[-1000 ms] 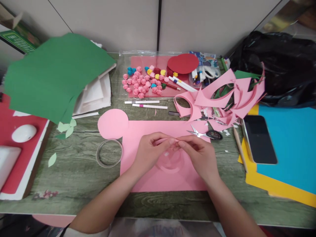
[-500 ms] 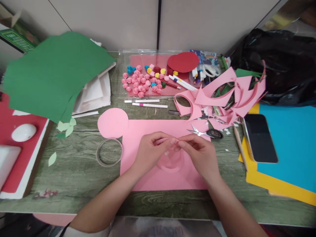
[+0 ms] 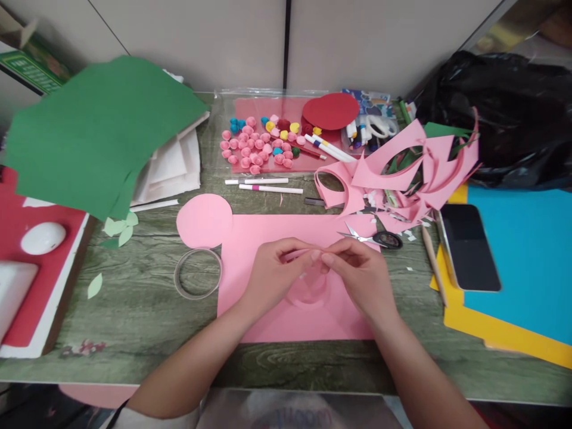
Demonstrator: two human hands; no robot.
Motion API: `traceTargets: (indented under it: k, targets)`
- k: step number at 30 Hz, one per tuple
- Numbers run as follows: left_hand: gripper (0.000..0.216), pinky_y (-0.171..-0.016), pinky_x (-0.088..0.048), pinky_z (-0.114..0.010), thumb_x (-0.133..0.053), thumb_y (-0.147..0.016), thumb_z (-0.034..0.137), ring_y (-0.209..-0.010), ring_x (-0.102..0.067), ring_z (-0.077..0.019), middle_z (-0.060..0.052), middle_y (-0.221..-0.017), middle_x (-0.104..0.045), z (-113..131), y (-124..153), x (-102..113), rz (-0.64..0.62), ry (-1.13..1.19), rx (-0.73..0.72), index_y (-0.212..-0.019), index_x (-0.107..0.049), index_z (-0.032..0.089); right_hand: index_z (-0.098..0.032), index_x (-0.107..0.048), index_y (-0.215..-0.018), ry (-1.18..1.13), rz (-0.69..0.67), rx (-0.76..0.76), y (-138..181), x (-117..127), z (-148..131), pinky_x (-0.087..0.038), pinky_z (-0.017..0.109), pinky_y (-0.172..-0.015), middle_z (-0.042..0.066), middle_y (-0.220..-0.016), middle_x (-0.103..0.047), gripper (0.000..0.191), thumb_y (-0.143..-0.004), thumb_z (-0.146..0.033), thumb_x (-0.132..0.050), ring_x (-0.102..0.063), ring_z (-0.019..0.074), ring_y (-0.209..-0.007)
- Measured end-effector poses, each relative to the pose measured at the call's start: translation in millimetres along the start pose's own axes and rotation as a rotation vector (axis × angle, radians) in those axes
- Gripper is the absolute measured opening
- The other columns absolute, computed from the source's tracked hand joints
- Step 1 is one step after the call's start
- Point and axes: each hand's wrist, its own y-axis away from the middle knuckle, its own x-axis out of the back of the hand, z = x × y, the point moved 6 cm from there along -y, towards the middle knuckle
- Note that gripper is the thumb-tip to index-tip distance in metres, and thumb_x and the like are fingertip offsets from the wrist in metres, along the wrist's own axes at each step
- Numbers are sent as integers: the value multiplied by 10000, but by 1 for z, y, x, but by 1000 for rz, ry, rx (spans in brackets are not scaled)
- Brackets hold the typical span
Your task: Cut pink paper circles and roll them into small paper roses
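Observation:
Both hands meet over a pink paper sheet on the table. My left hand pinches a curling pink paper strip between thumb and fingers. Against it, fingertips nearly touching, my right hand pinches the same strip. The strip hangs in a loose spiral below the fingers; its held end is mostly hidden by them. Open scissors with black handles lie just beyond my right hand. A pink paper circle and a roll of tape lie left of the sheet.
Several rolled paper roses lie on a clear plastic bag at the back. Pink paper scraps pile up at the right, near a phone, a wooden stick and blue paper. Green paper covers the back left.
Both hands stay together at the strip, with only slight finger movement. The whole view has shifted a little; nothing on the table has been moved.

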Motion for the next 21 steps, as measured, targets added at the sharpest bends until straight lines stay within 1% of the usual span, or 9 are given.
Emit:
traceTargets:
  k: [7, 14, 18, 21]
  targets:
    - [170, -684, -494, -241, -655, -744, 294, -744, -648, -154, -58, -820, -720, 5, 2, -4, -66, 24, -11, -814, -712, 150, -197, -619, -664, 5, 13, 8, 0, 3, 3, -454, 223, -535, -39, -595, -595, 121, -690, -244, -727, -560, 101, -552]
    - [147, -720, -484, -227, -651, -755, 270, -813, -647, -153, -54, -873, -722, 8, 3, -6, -106, -7, -53, -818, -715, 153, -195, -579, -637, -11, -16, 11, -1, 2, 5, -401, 224, -537, -38, -613, -567, 176, -664, -215, -752, -514, 100, -568]
    - [119, -712, -477, -222, -649, -759, 237, -796, -643, -143, -50, -873, -721, 9, 3, -6, -127, 3, -85, -812, -715, 153, -197, -559, -629, -18, -45, -6, -1, 2, 7, -378, 228, -531, -40, -611, -551, 213, -640, -215, -771, -493, 105, -570]
    - [110, -706, -467, -221, -643, -766, 220, -787, -636, -137, -46, -861, -719, 9, 3, -7, -166, 2, -91, -816, -716, 156, -199, -543, -614, -16, -65, -12, -3, 2, 7, -368, 235, -537, -40, -614, -533, 243, -619, -210, -785, -484, 109, -579]
